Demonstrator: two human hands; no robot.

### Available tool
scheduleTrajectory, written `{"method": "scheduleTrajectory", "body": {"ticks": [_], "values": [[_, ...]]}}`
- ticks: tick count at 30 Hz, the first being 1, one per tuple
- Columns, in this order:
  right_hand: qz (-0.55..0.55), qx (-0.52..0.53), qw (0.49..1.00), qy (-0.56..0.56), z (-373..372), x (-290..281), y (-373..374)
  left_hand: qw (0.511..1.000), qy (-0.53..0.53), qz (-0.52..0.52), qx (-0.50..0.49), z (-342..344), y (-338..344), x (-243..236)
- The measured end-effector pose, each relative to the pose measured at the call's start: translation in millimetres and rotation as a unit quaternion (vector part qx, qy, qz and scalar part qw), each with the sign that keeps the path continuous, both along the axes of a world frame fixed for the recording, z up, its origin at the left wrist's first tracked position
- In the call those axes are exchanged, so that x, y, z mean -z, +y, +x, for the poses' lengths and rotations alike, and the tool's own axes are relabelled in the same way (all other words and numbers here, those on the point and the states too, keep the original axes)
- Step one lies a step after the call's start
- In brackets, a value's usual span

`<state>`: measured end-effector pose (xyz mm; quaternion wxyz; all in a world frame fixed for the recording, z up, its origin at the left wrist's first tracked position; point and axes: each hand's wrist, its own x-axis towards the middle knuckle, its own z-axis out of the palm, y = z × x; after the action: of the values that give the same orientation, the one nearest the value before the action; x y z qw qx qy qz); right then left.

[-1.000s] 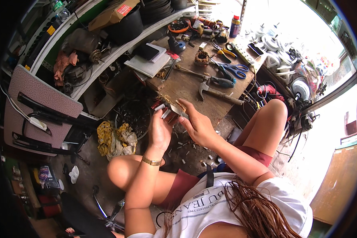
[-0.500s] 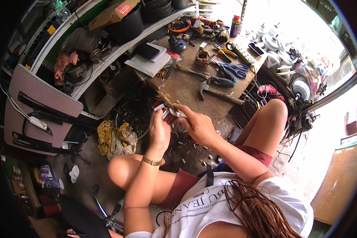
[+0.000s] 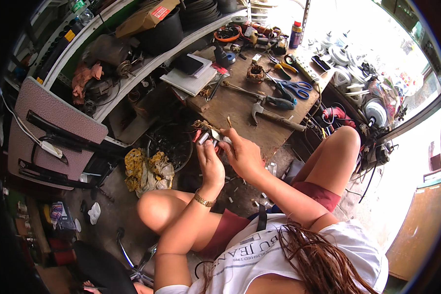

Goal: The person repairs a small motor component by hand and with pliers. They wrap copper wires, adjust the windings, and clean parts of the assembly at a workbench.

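My left hand (image 3: 210, 169) has closed fingers around a small red-and-silver part (image 3: 200, 135) with frayed tan material on top. My right hand (image 3: 245, 157) is closed on a pale, flat piece (image 3: 219, 135) against that part; what it is I cannot make out. Both hands are above my crossed legs, just short of the wooden worktop (image 3: 250, 136), which holds a hammer (image 3: 272, 116), a blue-handled screwdriver (image 3: 281, 102), blue scissors (image 3: 296, 88) and a burnt-looking wound coil (image 3: 255, 73). Small white bits (image 3: 231, 200) lie scattered on the floor beneath.
A black round basin (image 3: 164, 137) and a yellow-stained rag (image 3: 147, 169) sit left of my hands. Farther left are a padded pink panel (image 3: 59, 117) and a cluttered shelf (image 3: 115, 103). White parts (image 3: 339, 54) pile up at right. Part of another person (image 3: 88, 285) shows bottom left.
The view has shifted slightly. Both hands and the held part have moved a little to the right; more of the red on that part now shows beside my left fingertips.
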<state>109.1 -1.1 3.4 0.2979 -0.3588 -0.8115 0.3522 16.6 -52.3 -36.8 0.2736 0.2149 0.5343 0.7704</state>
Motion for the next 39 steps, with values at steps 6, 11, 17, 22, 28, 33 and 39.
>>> {"method": "scheduleTrajectory", "body": {"ticks": [6,11,17,22,28,33,39], "values": [[-0.065,-0.023,0.997,0.024,1.6,15.4,11.6,0.993,-0.076,-0.011,0.086,-16.7,-2.0,-8.0],[-0.277,-0.067,0.936,0.208,-13.1,33.6,10.2,0.999,0.012,-0.047,0.023,-14.0,-3.0,6.8],[-0.304,-0.182,0.902,0.246,2.0,33.4,28.6,0.964,-0.232,0.009,0.128,-28.8,-5.2,-9.1],[-0.133,-0.097,0.980,0.112,10.2,26.0,31.2,0.971,-0.136,-0.004,0.196,-26.5,-7.9,-18.8],[-0.243,-0.123,0.946,0.176,9.2,33.6,45.7,0.958,-0.178,-0.008,0.225,-31.3,-10.9,-25.6],[-0.185,-0.100,0.953,0.220,6.9,36.2,36.7,0.947,-0.233,-0.015,0.219,-35.3,-12.6,-19.7],[-0.116,-0.061,0.989,0.066,25.3,-6.4,9.9,0.977,-0.124,-0.002,0.174,-22.2,-9.4,-23.2]]}}
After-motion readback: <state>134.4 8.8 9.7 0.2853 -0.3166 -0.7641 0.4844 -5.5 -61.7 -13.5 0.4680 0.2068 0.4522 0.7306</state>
